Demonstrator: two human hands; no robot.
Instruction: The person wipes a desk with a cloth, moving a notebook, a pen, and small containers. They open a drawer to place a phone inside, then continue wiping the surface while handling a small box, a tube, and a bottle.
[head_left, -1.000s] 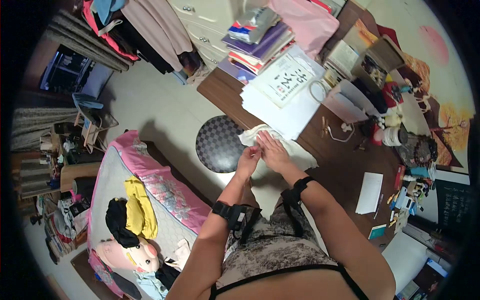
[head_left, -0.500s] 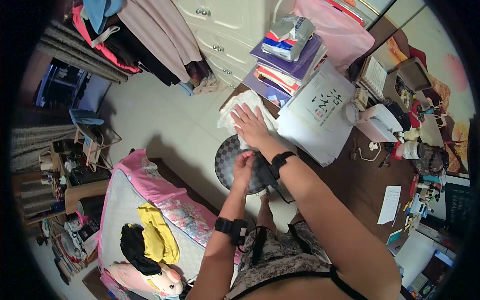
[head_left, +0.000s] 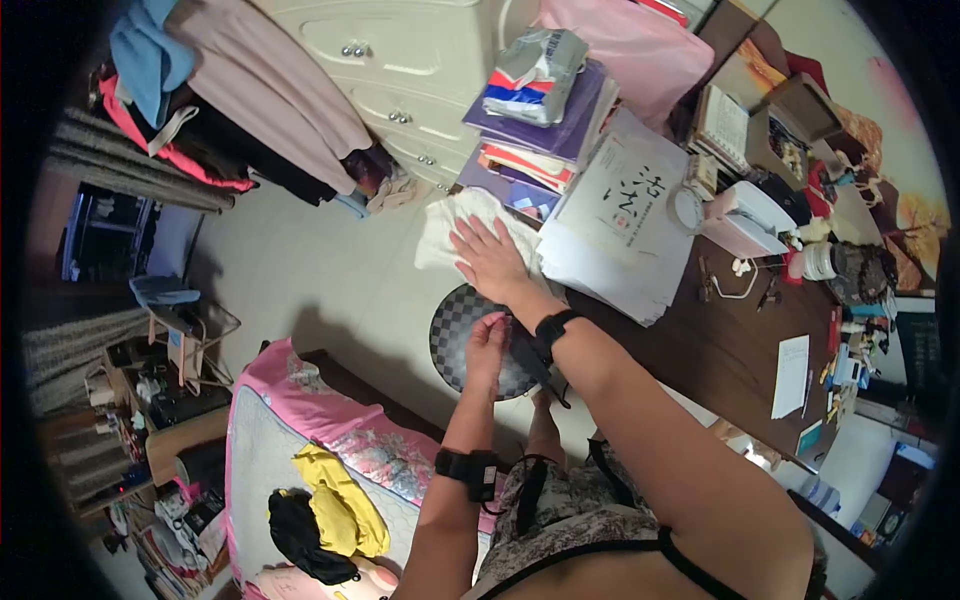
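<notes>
Pressing the white cloth (head_left: 447, 222), the right hand (head_left: 488, 260) lies flat, left hand (head_left: 487, 341) curled, hold unclear (open box (head_left: 778, 128) holds small items).

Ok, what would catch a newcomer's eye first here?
The right hand lies flat on a white cloth at the corner of the desk, the left hand over a round checkered stool. Behind them a stack of books stands out; a pink bed lies lower left.

1 head-worn fisheye view looks steeply down, close above the left hand (head_left: 487, 342) and right hand (head_left: 490, 262), across the near edge of the desk (head_left: 705, 345).
</notes>
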